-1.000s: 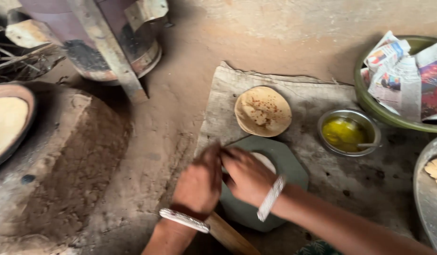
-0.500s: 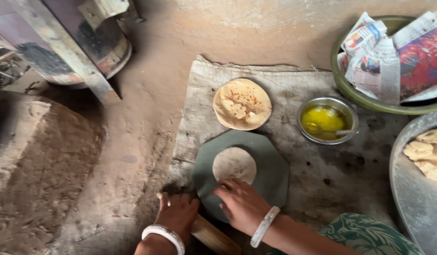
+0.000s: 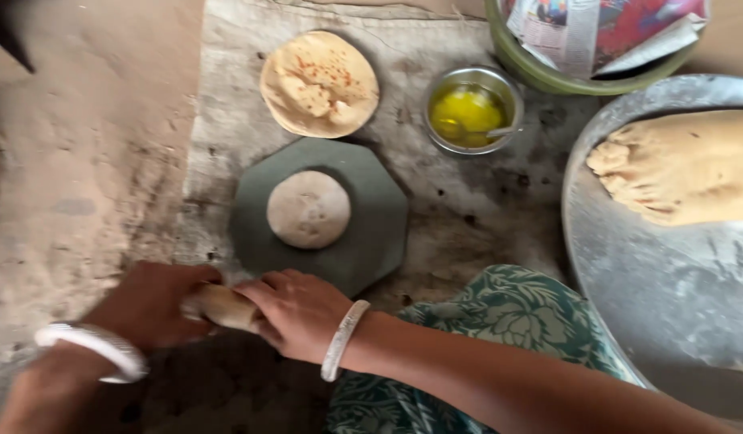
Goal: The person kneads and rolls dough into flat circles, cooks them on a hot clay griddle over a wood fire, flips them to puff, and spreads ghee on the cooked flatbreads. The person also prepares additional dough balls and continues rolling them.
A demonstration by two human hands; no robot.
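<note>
Both hands on the wooden rolling pin (image 3: 219,305) now: left hand (image 3: 150,305) and right hand (image 3: 299,313) each wrapped tight around it, low by the near edge of the octagonal rolling board (image 3: 379,233). A small dough disc (image 3: 309,209) sits centred on that board. Beyond lie a cooked flatbread (image 3: 319,83) and a steel bowl of yellow fat (image 3: 470,110); dough (image 3: 685,165) rests in the big metal tray (image 3: 652,281).

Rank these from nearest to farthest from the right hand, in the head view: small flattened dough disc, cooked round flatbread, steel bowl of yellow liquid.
1. Small flattened dough disc, on the board just above the right hand.
2. Steel bowl of yellow liquid, up and right.
3. Cooked round flatbread, top, beyond the board.
</note>
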